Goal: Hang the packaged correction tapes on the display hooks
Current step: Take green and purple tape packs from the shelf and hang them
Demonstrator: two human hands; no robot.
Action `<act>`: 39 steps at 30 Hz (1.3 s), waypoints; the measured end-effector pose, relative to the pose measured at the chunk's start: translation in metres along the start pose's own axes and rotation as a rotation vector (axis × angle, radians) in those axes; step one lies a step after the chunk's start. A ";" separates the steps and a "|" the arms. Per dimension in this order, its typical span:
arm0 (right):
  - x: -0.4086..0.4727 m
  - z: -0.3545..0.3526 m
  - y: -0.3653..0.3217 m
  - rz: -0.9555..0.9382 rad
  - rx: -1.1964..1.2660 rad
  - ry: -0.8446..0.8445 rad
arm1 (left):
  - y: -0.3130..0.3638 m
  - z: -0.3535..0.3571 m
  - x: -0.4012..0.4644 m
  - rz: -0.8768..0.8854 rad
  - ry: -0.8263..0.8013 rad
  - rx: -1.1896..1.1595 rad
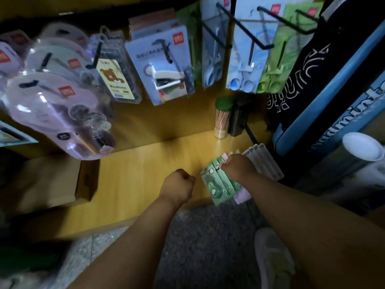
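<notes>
Picking up correction tapes from the shelf, nothing hung yet

A row of packaged correction tapes (224, 181), green ones at the left, pink and white ones behind, lies fanned at the right end of the wooden shelf (145, 163), overhanging its front edge, probably so they are easy to lift one by one. The right hand (236, 166) rests on top of the row, fingers curled down onto the packs, seemingly pinching a green one near its top. The left hand (179, 187) hovers just beside the packs, closed into a loose fist and holding nothing. The black display hooks (243, 24) stand well above on the back wall, several already carrying scissors (241, 65) and other stationery
</notes>
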State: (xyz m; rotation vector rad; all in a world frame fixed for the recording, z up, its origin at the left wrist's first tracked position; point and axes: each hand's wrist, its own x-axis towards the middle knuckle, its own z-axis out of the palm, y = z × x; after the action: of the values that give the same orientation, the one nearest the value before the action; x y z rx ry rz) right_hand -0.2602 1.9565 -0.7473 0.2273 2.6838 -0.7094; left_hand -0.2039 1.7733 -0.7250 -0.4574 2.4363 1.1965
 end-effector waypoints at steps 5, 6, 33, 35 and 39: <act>0.014 0.031 0.014 0.011 -0.104 -0.005 | -0.018 0.011 0.013 -0.041 -0.060 -0.029; 0.015 0.036 0.015 0.025 -0.108 -0.001 | -0.021 0.013 0.015 -0.045 -0.067 -0.027; 0.017 0.053 -0.032 0.116 0.578 -0.167 | -0.045 0.024 0.035 -0.337 -0.123 -0.788; 0.016 0.055 -0.031 0.104 0.590 -0.158 | -0.047 0.025 0.035 -0.342 -0.150 -0.952; 0.028 0.053 -0.007 0.089 0.311 0.084 | -0.051 0.024 0.039 -0.344 -0.123 -0.992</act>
State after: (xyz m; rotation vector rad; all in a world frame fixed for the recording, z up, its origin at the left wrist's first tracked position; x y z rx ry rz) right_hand -0.2717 1.9258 -0.7974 0.4619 2.6092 -1.1098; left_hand -0.2104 1.7582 -0.7923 -0.9722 1.4171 2.1038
